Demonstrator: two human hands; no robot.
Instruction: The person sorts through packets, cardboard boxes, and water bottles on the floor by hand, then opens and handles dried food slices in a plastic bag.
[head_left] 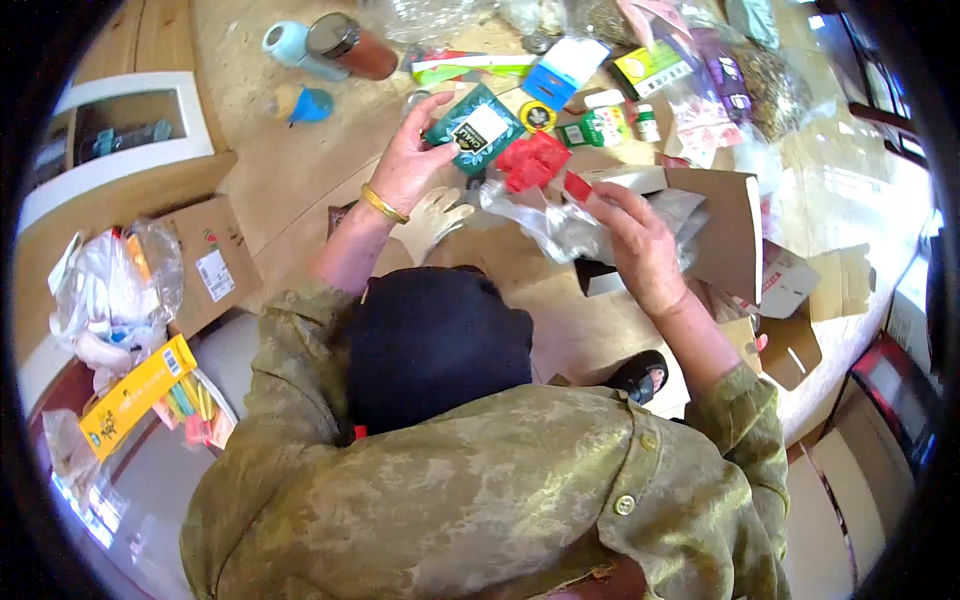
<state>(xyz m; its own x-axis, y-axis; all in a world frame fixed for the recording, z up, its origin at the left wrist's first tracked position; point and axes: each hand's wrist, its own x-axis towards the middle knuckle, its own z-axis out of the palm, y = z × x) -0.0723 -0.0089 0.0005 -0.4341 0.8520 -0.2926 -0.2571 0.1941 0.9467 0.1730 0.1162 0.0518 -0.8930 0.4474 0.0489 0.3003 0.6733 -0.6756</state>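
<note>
My left hand [408, 165], with a gold bangle at its wrist, grips the lower left edge of a dark green packet [474, 130] with a white label between thumb and fingers. To the right, my right hand [640, 240] is closed at the fingertips on a small red piece [577, 186]. A crumpled red wrapper [533, 160] lies between the hands. Clear plastic [550, 225] spreads just below it, beside my right hand. A white glove [432, 222] lies under my left wrist.
Behind the hands are a blue box [565, 72], a green and white bottle [605, 127], a yellow tape roll [538, 117] and a brown jar [352, 46]. An open cardboard box [715, 235] stands at the right. Bags [115, 290] fill the left side.
</note>
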